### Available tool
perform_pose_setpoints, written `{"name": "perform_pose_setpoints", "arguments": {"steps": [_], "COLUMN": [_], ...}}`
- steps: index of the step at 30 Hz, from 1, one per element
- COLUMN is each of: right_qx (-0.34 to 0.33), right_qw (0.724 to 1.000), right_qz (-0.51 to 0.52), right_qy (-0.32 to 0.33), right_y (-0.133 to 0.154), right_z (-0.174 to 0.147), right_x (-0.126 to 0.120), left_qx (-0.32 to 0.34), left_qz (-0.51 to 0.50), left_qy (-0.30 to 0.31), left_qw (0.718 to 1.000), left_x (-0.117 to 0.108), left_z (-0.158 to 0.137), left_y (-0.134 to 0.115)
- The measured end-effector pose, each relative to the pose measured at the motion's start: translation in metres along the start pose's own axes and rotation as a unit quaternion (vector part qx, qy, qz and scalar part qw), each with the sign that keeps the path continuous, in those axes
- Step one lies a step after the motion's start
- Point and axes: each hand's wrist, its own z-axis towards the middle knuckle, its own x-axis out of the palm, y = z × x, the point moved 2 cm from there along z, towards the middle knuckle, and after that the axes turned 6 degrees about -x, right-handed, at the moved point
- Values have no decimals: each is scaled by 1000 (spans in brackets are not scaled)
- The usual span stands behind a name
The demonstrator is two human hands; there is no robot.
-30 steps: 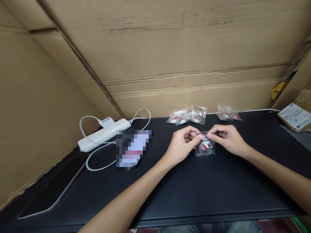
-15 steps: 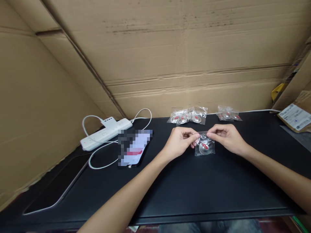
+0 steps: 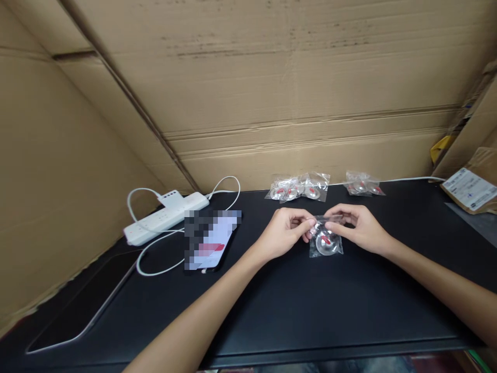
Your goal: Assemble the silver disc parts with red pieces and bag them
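Between my hands is a small clear plastic bag [image 3: 337, 246] with a round, clear disc [image 3: 327, 249] inside that has a red piece at its centre; it resembles a suction cup, though its exact kind is unclear. My left hand [image 3: 289, 231] pinches the bag's upper left corner between thumb and fingers. At the upper right part of the bag, my right hand [image 3: 355, 228] grips the plastic with thumb and forefinger. Similar bagged discs [image 3: 293, 190] lie behind my left hand, against the cardboard. Another group of bagged discs [image 3: 363, 185] lies farther right.
A white power strip [image 3: 166, 217] with white cables lies at the left. Nearby are a phone [image 3: 215, 241] with a blurred screen and a dark tablet-like slab [image 3: 83, 300]. Cardboard walls [image 3: 272, 103] enclose the black table [image 3: 310, 305]. A labelled brown package [image 3: 471, 189] sits at the right.
My right thumb and fingers have shifted slightly left and inward over the top of the bag. The left hand keeps its pinch. The whole view has shifted a little.
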Motion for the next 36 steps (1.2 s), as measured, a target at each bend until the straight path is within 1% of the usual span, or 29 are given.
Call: {"name": "perform_pose_setpoints", "arguments": {"steps": [4, 9, 13, 17, 22, 27, 32, 34, 36], "right_qx": [3, -26, -18, -3, 7, 11, 24, 30, 37], "right_qw": [1000, 999, 1000, 1000, 1000, 1000, 999, 998, 998], "right_qz": [24, -27, -17, 12, 24, 24, 36, 43, 46], "right_qy": [0, -4, 4, -10, -15, -12, -14, -23, -35], "right_y": [3, 8, 7, 0, -11, -13, -11, -10, -7], "right_z": [-2, -3, -2, 2, 4, 5, 5, 6, 6], "right_x": [5, 5, 3, -5, -12, -12, -12, -12, -12], "left_qx": [9, 25, 16, 10, 6, 3, -1, 5, 3], "left_qz": [8, 61, 83, 94, 97, 110, 94, 60, 5], "left_qy": [8, 3, -5, -13, -3, 9, 19, 26, 34], "left_qw": [1000, 998, 996, 995, 995, 994, 995, 998, 999], "left_x": [8, 11, 6, 0, -4, -8, -9, -6, -3], "left_z": [-3, -6, -5, -2, 1, 2, 3, 4, 4], "left_y": [-2, -1, 0, 0, 3, 5, 6, 6, 5]}}
